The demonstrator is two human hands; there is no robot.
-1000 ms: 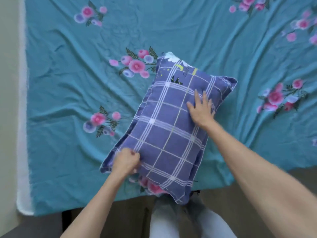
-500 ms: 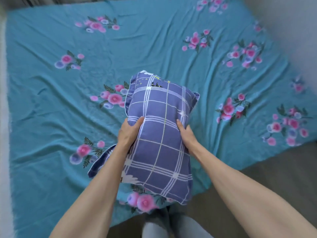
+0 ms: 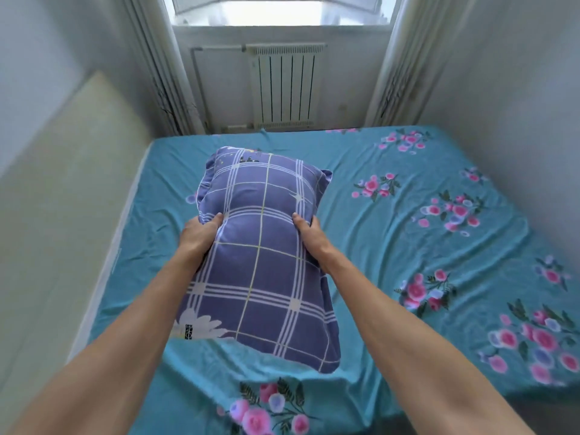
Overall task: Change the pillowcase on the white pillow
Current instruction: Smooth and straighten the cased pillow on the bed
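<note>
Teal floral bedsheet covers the bed; a radiator stands far behind. Left hand and right hand each grip the plaid pillow by its sides, fingers clamped on it.

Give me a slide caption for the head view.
Both hands hold a purple plaid pillow above the teal floral bedsheet.

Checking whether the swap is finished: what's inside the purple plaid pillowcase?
The purple plaid pillowcase looks stuffed and bulging, held in the grip of the left hand and right hand. Its filling is fully covered, so no white pillow is visible.
</note>
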